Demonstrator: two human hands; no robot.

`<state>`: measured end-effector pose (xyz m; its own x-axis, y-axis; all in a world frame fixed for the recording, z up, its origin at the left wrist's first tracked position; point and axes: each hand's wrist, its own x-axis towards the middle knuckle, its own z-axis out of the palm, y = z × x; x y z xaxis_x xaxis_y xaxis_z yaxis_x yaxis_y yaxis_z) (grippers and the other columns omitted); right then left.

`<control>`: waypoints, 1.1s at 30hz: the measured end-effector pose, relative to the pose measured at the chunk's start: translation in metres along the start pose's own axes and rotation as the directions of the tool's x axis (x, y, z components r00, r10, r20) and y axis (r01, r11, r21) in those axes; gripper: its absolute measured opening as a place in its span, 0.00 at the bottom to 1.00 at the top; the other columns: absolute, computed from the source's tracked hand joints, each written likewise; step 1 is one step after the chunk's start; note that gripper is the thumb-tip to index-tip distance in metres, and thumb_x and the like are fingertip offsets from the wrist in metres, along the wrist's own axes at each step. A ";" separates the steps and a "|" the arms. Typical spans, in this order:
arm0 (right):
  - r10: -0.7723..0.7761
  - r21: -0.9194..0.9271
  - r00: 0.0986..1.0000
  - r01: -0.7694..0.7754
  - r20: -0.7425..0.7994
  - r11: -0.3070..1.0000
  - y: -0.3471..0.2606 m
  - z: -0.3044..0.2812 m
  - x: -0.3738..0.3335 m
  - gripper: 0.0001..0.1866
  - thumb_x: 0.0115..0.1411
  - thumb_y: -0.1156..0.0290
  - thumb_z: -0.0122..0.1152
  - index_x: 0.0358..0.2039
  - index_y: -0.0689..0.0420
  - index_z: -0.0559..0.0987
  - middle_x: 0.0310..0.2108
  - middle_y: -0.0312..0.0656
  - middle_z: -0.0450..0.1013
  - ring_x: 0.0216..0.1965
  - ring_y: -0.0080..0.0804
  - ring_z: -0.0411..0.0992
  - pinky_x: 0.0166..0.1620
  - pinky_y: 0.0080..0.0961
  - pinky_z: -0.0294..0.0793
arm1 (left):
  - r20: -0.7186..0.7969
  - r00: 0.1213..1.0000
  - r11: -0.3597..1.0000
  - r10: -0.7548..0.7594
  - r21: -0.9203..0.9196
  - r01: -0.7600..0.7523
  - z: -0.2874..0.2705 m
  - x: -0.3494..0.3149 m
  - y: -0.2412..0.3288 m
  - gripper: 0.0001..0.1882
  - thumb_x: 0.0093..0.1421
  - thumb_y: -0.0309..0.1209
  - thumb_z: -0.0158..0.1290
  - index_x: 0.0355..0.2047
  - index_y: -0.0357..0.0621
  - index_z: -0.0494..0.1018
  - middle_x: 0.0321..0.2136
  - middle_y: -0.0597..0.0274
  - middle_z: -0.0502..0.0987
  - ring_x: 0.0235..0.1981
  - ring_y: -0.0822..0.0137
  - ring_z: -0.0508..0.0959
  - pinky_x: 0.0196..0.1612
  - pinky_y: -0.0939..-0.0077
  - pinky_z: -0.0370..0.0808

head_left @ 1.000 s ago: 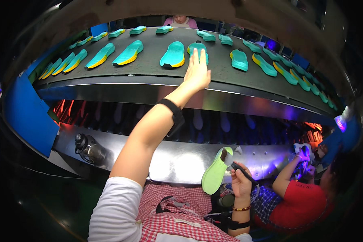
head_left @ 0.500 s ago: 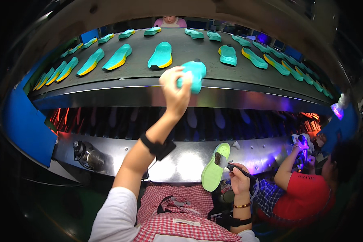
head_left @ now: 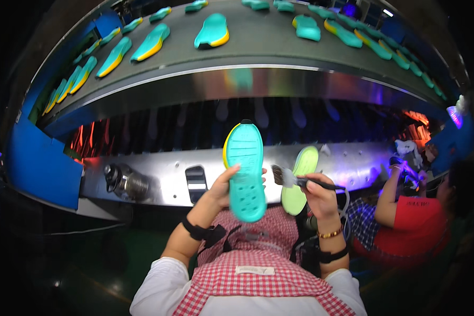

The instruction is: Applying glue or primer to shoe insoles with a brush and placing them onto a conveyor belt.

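Observation:
My left hand (head_left: pixel 224 185) grips a teal shoe sole (head_left: pixel 247 181) by its edge, thumb across the near face and fingertips showing at the far edge. The sole stands upright in front of my apron, with yellow along one side, a black patch at its top, grooves and small hollows. In my right hand (head_left: pixel 322 199) is a flat brush (head_left: pixel 299 181) with a black handle, its dark bristles pointing left, just apart from the teal sole. Behind the brush, a lime green sole (head_left: pixel 294 201) rests on the metal ledge, overhanging its near edge.
Several teal and yellow soles lie on the conveyor belt (head_left: pixel 258 50). On the metal ledge (head_left: pixel 168 176) are a steel flask (head_left: pixel 129 183) and a dark flat device (head_left: pixel 196 184). Red glowing heat shows under the belt. A co-worker in red (head_left: pixel 418 221) sits at the right.
My left hand has brought the teal sole back from the belt toward me. My right hand has lifted the brush up and left off the lime sole. The view has tilted down.

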<state>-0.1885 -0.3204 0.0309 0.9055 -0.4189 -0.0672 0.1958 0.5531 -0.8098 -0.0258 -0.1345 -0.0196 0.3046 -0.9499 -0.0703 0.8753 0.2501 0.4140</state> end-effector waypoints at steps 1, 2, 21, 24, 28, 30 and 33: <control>0.059 -0.045 0.998 -0.059 0.011 0.997 0.008 0.002 0.005 0.12 0.50 0.82 0.55 0.37 0.67 0.74 0.36 0.49 0.74 0.36 0.30 0.71 0.42 0.24 0.69 | -0.091 0.996 0.995 0.014 0.100 -0.005 -0.011 -0.002 -0.016 0.33 0.57 0.49 0.46 0.55 0.39 0.55 0.50 0.48 0.65 0.48 0.54 0.69 0.52 0.56 0.65; 0.081 -0.100 0.997 -0.079 0.012 0.992 0.015 0.007 0.011 0.11 0.51 0.82 0.55 0.37 0.67 0.74 0.35 0.48 0.74 0.36 0.30 0.71 0.42 0.23 0.69 | -0.048 0.995 0.996 0.083 -0.017 -0.084 -0.016 -0.001 -0.030 0.35 0.57 0.54 0.42 0.55 0.40 0.56 0.50 0.49 0.65 0.48 0.54 0.69 0.52 0.56 0.66; -0.115 -0.770 0.836 0.541 0.536 0.338 0.039 0.076 0.026 0.12 0.42 0.76 0.64 0.30 0.59 0.80 0.23 0.45 0.73 0.25 0.34 0.71 0.30 0.24 0.69 | -0.277 0.881 0.909 0.383 -0.060 -0.413 -0.014 -0.010 -0.036 0.37 0.58 0.62 0.22 0.49 0.46 0.63 0.43 0.55 0.70 0.46 0.60 0.70 0.50 0.64 0.67; 0.084 -0.791 0.822 0.507 0.564 0.343 0.021 0.056 0.010 0.11 0.42 0.72 0.63 0.30 0.58 0.80 0.23 0.46 0.73 0.25 0.36 0.71 0.30 0.26 0.70 | -0.214 0.893 0.917 0.396 0.037 -0.397 -0.015 -0.021 -0.016 0.41 0.56 0.64 0.18 0.48 0.44 0.64 0.41 0.53 0.72 0.43 0.58 0.72 0.47 0.61 0.69; 0.256 -0.771 0.880 0.173 0.401 0.613 -0.008 0.069 0.011 0.10 0.47 0.76 0.62 0.33 0.61 0.79 0.25 0.42 0.75 0.27 0.23 0.72 0.31 0.18 0.71 | -0.122 0.938 0.944 0.325 -0.014 -0.330 0.002 -0.027 -0.016 0.43 0.55 0.65 0.17 0.52 0.43 0.61 0.43 0.51 0.71 0.44 0.56 0.72 0.48 0.59 0.69; 0.054 -0.585 0.957 0.129 0.286 0.800 -0.010 0.077 0.025 0.09 0.50 0.78 0.60 0.34 0.64 0.78 0.28 0.42 0.75 0.29 0.22 0.73 0.33 0.16 0.72 | -0.038 0.959 0.947 0.279 -0.152 -0.282 0.018 -0.025 -0.024 0.42 0.56 0.64 0.17 0.55 0.45 0.58 0.48 0.53 0.67 0.48 0.55 0.69 0.51 0.58 0.67; 0.110 -0.580 0.939 0.107 0.326 0.807 -0.002 0.088 0.035 0.09 0.49 0.78 0.60 0.34 0.62 0.78 0.28 0.41 0.75 0.28 0.21 0.72 0.31 0.16 0.72 | -0.064 0.963 0.935 0.263 -0.228 -0.270 0.027 -0.021 -0.023 0.41 0.57 0.63 0.18 0.55 0.45 0.58 0.50 0.55 0.66 0.50 0.54 0.68 0.52 0.58 0.66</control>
<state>-0.1238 -0.2722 0.0814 0.9945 -0.0974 0.0380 0.0366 -0.0162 -0.9992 -0.0625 -0.1257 -0.0037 0.5473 -0.8367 -0.0173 0.8219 0.5335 0.1995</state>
